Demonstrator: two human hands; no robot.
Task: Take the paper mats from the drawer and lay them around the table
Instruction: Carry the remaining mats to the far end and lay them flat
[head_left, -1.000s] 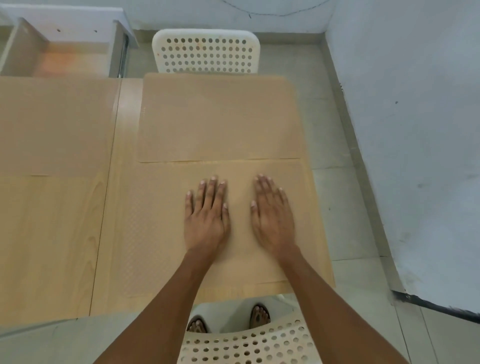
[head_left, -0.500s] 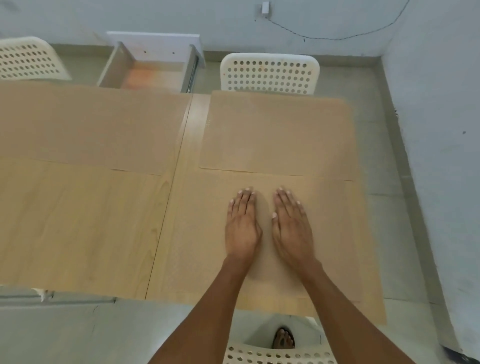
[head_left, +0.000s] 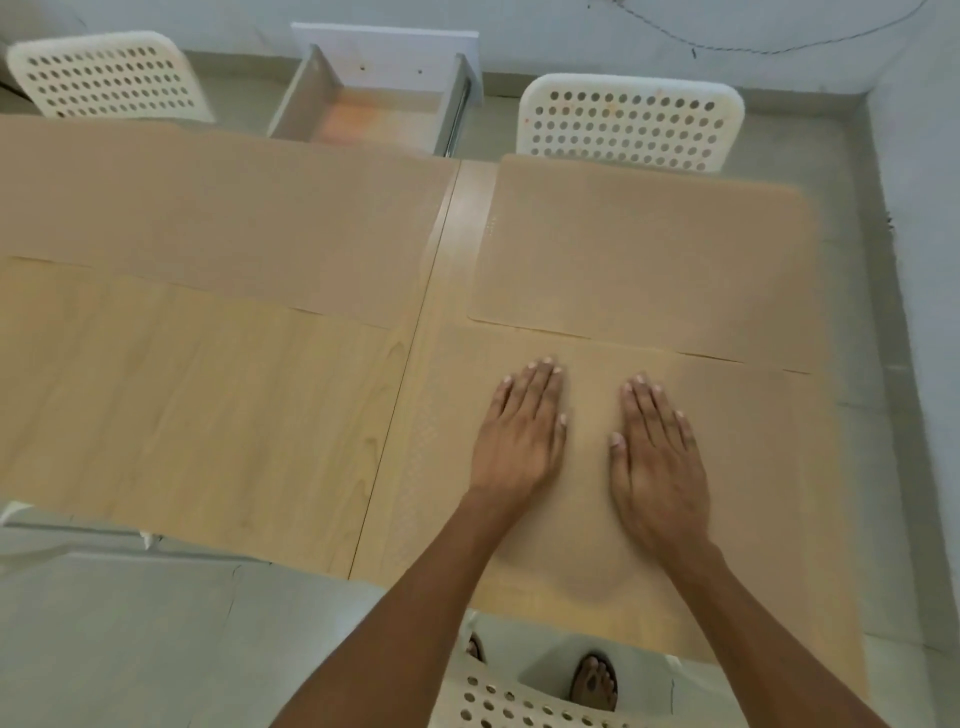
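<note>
Mat nearest the lower right of the frame lies flat on the desk, both palms on it. Left hand flat, fingers straight and close together. Right hand flat just beside it, fingers straight, thumb out toward the left hand. Second mat above, edge touching the first. Third mat across upper left. Drawer open at top centre, between two white perforated chairs. Another chair back at bottom edge.

Tan dotted mats on pale woodgrain table; white perforated chairs
</note>
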